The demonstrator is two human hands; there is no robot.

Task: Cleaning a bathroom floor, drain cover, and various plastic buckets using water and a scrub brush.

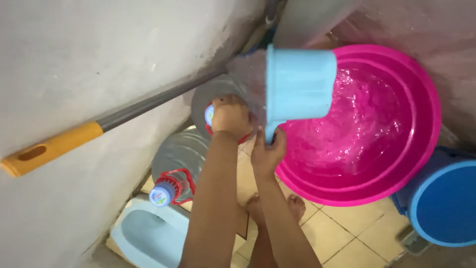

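Dipper [300, 84] handle in right hand [267, 154] grip, cup above.

The scoop [299, 83] is light blue. The tub [396, 164] is bright pink. The bin [446, 201] is dark blue. The jugs [179, 158] are grey-clear with blue caps [159, 195] and red rings [182, 179]. The stick [144, 106] is grey with an orange end [52, 147]. The floor [342, 233] is cream squares.

Round blue-white cap label [159, 197] on lower jug [181, 154]
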